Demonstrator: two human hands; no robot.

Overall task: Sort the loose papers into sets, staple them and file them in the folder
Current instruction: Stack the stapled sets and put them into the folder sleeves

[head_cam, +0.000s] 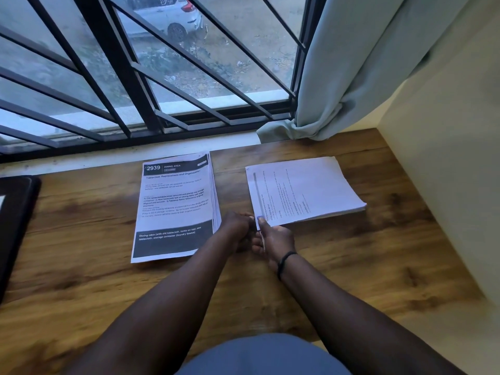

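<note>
Between two paper stacks mid-desk, both hands pinch a thin, blurred strip I can't identify, a folder lying at the left edge.

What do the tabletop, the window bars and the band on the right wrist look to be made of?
Tabletop: wood or wood-look laminate, going by the brown grain and knots; smooth with a slight sheen.
Window bars: probably metal, painted dark and matte; thin straight flat sections.
Wrist band: a thin black loop, perhaps elastic or cord; too small to tell.
</note>
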